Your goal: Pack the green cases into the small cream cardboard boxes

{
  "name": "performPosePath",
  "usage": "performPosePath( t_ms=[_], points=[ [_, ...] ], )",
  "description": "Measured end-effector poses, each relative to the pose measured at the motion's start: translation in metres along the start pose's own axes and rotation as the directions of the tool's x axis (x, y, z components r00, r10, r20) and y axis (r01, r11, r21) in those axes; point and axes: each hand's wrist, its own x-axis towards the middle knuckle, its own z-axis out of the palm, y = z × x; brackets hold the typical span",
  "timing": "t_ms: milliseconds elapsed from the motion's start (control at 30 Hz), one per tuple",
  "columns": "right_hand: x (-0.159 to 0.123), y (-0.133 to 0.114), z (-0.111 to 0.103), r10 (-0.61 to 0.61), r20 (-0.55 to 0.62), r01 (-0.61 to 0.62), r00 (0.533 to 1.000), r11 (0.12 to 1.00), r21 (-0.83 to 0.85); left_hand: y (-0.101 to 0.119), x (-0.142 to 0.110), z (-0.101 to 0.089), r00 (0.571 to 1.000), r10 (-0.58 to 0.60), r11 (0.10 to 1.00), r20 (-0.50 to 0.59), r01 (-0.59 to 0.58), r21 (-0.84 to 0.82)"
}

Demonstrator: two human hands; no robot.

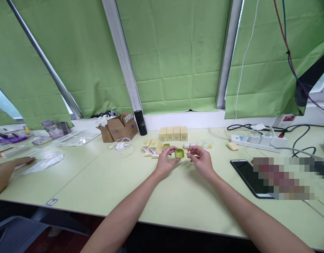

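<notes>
My left hand (165,162) grips a small green square cup (179,153) by its side, its hollow facing me, a little above the table. Close beside it on the right, my right hand (201,161) pinches a small pale piece (187,151) with dark marks, too small to name. Behind my left hand lie opened little cartons (154,147) with their flaps up, and another green piece (166,144). Past my right hand are small clear round containers (208,144) with something yellow inside.
Several small tan boxes (173,134) stand in a row at the back. Left of them are a black cylinder (140,123), a cardboard box (122,130) and a white charger (121,145). A power strip (256,141) and a tablet (250,177) lie right. Another person's hand (9,170) is far left.
</notes>
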Motion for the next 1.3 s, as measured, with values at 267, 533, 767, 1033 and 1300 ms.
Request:
performPosePath(
  t_ms=[267, 533, 767, 1033, 1300],
  points=[
    [-0.007, -0.004, -0.001, -0.113, 0.020, 0.115, 0.993, 0.979, -0.168, 0.004, -0.004, 0.002, 0.999, 0.042, 0.999, 0.028, -0.042, 0.026],
    [-0.011, -0.002, 0.000, -0.294, 0.115, 0.316, 0.949, 0.880, -0.355, 0.009, -0.007, 0.003, 0.993, 0.092, 0.994, 0.068, -0.095, 0.045],
    [-0.011, 0.007, -0.004, -0.535, 0.267, 0.569, 0.802, 0.547, -0.614, 0.015, -0.009, 0.003, 0.984, 0.150, 0.985, 0.097, -0.157, 0.076],
    [-0.011, 0.007, -0.004, -0.562, 0.295, 0.581, 0.773, 0.441, -0.684, 0.013, -0.010, 0.002, 0.976, 0.192, 0.974, 0.103, -0.203, 0.106],
    [-0.011, 0.006, -0.004, -0.580, 0.309, 0.596, 0.754, 0.404, -0.694, 0.014, -0.011, 0.002, 0.974, 0.197, 0.971, 0.111, -0.209, 0.115]
  ],
)
